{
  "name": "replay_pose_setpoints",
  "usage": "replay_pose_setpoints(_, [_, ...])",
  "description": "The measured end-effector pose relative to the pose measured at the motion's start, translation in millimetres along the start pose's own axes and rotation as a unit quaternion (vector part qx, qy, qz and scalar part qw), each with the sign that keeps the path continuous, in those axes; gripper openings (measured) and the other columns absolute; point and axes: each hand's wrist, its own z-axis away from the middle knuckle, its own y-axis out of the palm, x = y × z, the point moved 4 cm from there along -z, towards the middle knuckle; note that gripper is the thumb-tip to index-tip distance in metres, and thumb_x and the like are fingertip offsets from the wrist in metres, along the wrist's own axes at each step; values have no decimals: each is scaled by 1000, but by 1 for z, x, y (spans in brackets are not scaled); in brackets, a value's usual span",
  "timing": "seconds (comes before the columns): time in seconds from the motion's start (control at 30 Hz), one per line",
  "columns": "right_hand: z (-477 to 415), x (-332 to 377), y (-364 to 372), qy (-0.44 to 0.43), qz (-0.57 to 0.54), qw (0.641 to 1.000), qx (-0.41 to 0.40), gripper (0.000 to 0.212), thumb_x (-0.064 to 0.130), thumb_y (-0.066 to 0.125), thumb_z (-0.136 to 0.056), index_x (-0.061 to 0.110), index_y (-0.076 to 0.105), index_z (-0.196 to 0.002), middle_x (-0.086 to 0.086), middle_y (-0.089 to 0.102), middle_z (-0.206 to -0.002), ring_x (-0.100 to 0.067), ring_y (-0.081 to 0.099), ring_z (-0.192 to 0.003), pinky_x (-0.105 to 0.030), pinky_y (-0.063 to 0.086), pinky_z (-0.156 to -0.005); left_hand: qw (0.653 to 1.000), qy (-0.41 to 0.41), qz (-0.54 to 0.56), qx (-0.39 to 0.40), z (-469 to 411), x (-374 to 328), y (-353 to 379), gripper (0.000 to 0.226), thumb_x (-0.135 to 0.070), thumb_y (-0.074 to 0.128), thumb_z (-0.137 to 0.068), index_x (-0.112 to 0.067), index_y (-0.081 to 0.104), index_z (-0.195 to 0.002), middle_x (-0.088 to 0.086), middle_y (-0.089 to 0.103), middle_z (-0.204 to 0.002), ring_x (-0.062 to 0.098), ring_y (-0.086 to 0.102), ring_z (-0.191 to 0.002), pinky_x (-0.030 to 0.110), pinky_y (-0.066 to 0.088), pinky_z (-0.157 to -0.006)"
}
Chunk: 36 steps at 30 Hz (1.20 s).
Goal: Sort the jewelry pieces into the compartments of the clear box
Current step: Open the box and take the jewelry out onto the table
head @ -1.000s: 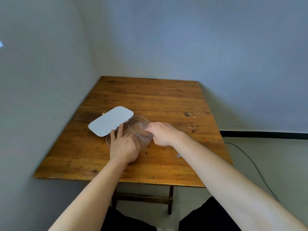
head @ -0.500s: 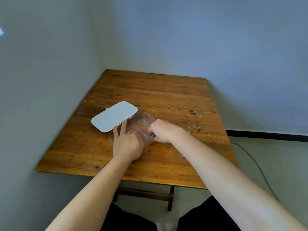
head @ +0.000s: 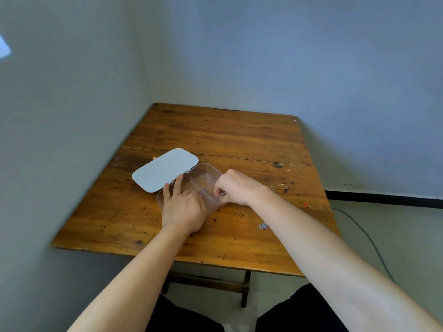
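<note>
Both busy at the box point(head: 206, 173) — left hand point(head: 183, 208) flat, steadying it; right hand point(head: 233, 188) pinched over the near compartment, contents unclear.

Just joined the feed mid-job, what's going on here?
A person is sorting jewelry at a wooden table. The left hand lies flat on the clear box, whose lid is swung open to the far left. The right hand pinches at the box's near right edge; what it holds is too small to tell. A thin chain, a gold piece with a red stone and a silver piece still lie on the table.
</note>
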Motion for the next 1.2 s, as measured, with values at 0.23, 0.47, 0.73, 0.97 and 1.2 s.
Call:
replay_pose_setpoints(0.23, [11, -23, 0, 9, -174, 982, -68, 14, 27, 86, -78, 31, 80, -91, 18, 70, -87, -2, 65, -88, -24, 51, -75, 1000, -10, -12, 7, 1, 0, -1, 52, -40, 25, -97, -23, 69, -120, -1, 63, -136, 24, 14, -151, 54, 4, -121])
replay_pose_setpoints(0.47, [38, -49, -20, 64, -552, 803, -216, 10, 24, 77, -89, 25, 74, -99, -1, 76, -102, -14, 73, -96, -30, 61, -81, 999, 0, -7, 32, 2, -3, -4, 51, -40, 24, -101, -23, 62, -131, 0, 53, -147, 25, 8, -152, 54, -1, -121])
replay_pose_setpoints(0.73, [86, -100, -67, 106, -656, 663, -345, 13, 20, 64, -99, 13, 58, -110, -14, 72, -108, -25, 75, -98, -32, 61, -84, 999, 30, 0, 14, -11, -15, -22, 42, -30, 40, -100, -20, 46, -141, 10, 42, -153, 32, 30, -143, 59, 20, -116])
replay_pose_setpoints(0.97, [107, -136, -109, 130, -614, 645, -436, 24, 19, 61, -101, 7, 55, -121, -16, 71, -110, -20, 75, -96, -32, 60, -88, 989, 132, 71, 13, -52, -78, -19, 49, -41, 32, -104, -19, 42, -146, 10, 31, -160, 29, 16, -151, 53, 16, -119])
replay_pose_setpoints(1.2, [93, -147, -132, 132, -598, 650, -449, 26, 19, 60, -102, 7, 55, -124, -17, 71, -112, -22, 74, -100, -32, 59, -91, 980, 141, -46, 130, -86, -93, 20, 51, -48, 25, -102, -28, 49, -143, 3, 38, -158, 29, 18, -150, 57, 5, -118])
